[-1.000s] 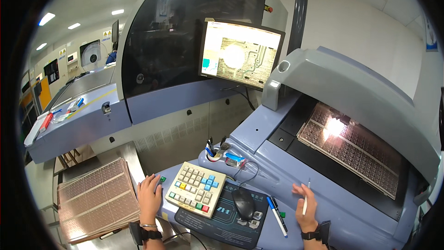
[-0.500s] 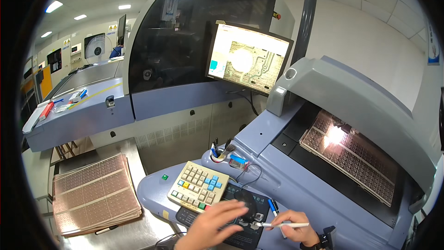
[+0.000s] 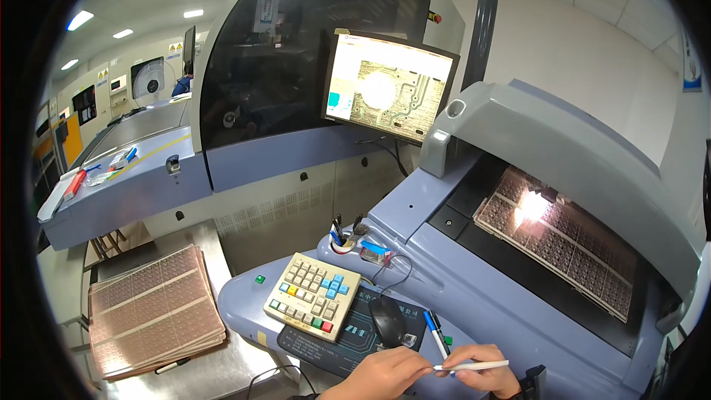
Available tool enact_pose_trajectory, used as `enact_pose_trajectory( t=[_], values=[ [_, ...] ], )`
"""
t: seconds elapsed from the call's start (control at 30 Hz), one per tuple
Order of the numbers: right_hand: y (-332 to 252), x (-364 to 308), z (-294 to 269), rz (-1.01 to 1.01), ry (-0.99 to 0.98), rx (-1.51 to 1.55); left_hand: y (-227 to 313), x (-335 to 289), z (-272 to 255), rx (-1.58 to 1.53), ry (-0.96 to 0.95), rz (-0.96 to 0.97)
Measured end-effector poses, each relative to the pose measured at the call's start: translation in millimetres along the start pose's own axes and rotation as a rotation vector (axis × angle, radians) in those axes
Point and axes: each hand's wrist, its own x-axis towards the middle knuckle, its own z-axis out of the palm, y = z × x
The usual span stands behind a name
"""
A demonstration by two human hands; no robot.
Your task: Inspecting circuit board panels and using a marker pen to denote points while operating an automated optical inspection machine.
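My right hand (image 3: 489, 378) is closed round a slim white pen-shaped tool (image 3: 485, 364), which lies almost level and points left. At the tool's tip, the fingers of my left hand (image 3: 385, 374) are pinched together. Whatever they grip is too small or hidden to make out. Just beyond my hands, a black computer mouse (image 3: 387, 321) rests on a dark printed mouse pad (image 3: 348, 352). A blue-and-white marker (image 3: 435, 332) lies beside a dark one, close above my right hand. To the left of the mouse sits a cream keypad (image 3: 312, 296) with coloured keys.
A tilted monitor (image 3: 392, 85) shows a magnified circuit board. At right, a lit circuit panel (image 3: 555, 241) lies beneath a grey machine hood (image 3: 578, 133). Stacked copper-toned panels (image 3: 155, 311) occupy a metal table at left. A cup of pens and brushes (image 3: 343, 241) stands behind the keypad.
My left hand has come down off the mouse area, and its spread fingers have closed at the tool's tip. The mouse is now uncovered. My right hand has shifted slightly right with the tool.
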Motion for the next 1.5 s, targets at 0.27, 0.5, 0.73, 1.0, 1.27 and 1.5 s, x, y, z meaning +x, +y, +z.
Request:
enact_pose_trajectory(
  t=[0.27, 0.5, 0.73, 1.0, 1.27, 1.5],
  values=[
    [14.5, -24.9, -18.1, 0.029, 0.202, 0.142, -1.0, 4.3, 21.5, 0.013, -0.082, -0.092],
    [7.7, -30.7, -107.6, -0.051, 0.775, -0.289, -15.6, -12.0, 45.9, -0.033, -0.201, -0.237],
    [16.6, -22.1, -222.0, -0.073, 1.010, -0.428, -18.6, -7.1, 69.2, -0.119, -0.476, -0.186],
    [61.4, 23.8, -299.8, -0.006, 1.164, -0.308, -24.6, -11.8, 85.1, -0.132, -0.414, -0.185],
    [95.7, 55.9, -332.2, 0.024, 1.233, -0.261, -24.4, -8.8, 84.3, -0.096, -0.380, -0.157],
    [112.4, 85.4, -352.3, 0.009, 1.178, -0.196, -24.7, -10.0, 82.0, -0.086, -0.404, -0.147]
  ],
)
